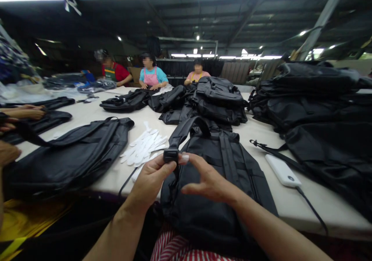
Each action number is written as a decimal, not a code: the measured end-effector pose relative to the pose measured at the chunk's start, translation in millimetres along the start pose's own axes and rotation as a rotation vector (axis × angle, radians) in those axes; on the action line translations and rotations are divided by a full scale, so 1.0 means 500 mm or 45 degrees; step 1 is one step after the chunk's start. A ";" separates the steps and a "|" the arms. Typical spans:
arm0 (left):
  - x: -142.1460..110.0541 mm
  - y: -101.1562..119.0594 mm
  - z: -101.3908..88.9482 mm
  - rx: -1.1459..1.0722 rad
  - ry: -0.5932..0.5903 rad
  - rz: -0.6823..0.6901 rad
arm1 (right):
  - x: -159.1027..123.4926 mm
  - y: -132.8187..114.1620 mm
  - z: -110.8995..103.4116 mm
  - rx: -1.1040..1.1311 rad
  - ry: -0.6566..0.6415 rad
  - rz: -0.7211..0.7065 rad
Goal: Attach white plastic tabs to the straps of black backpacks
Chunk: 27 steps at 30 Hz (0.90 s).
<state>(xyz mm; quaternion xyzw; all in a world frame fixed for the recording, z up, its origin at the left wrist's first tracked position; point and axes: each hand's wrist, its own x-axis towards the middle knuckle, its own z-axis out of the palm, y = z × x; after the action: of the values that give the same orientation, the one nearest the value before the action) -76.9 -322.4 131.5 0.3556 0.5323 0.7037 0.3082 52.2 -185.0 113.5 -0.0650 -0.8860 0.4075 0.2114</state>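
A black backpack [209,203] lies in front of me at the table's edge, its straps facing up. One of its shoulder straps [188,131] arches up toward me and ends in a black plastic buckle [171,155]. My left hand [154,175] pinches this buckle between thumb and fingers, and webbing hangs below it. Just right of the buckle is my right hand [207,177], thumb and fingers spread apart above the backpack. White wrapping covers one of its fingertips, which is close to the buckle; whether it touches, I cannot tell.
White strips [145,144] lie left of the backpack. A white power bank [283,170] with a cable lies to the right. Backpacks are piled at the centre back [217,98] and right [319,98]. A co-worker's hands [29,112] are at the left; several people sit across the table.
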 end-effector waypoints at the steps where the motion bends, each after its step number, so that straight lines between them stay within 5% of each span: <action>1: 0.010 0.006 0.007 0.044 -0.025 0.021 | 0.002 -0.014 0.019 0.052 0.000 -0.090; 6: 0.045 0.032 0.022 0.204 -0.151 -0.012 | 0.031 -0.019 0.092 0.157 0.108 0.068; 11: 0.085 0.036 0.008 -0.095 -0.328 -0.276 | 0.045 0.049 0.097 -0.175 -0.050 0.135; 15: 0.100 0.000 0.003 -0.250 -0.178 -0.351 | 0.055 0.113 0.061 -0.377 0.118 0.429; 20: 0.048 -0.085 0.009 -0.387 -0.049 -0.642 | 0.047 0.171 0.055 -0.282 0.268 0.567; 23: 0.007 -0.121 0.003 -0.362 0.000 -0.692 | 0.041 0.197 0.069 0.002 0.360 0.707; 27: -0.016 -0.130 -0.005 -0.284 0.086 -0.698 | 0.043 0.212 0.081 0.373 0.287 0.919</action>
<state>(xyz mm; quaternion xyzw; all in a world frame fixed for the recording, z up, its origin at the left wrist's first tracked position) -70.9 -314.5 66.8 0.1388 0.5377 0.6599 0.5062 9.6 -137.3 17.6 -0.3854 -0.7101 0.5678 0.1576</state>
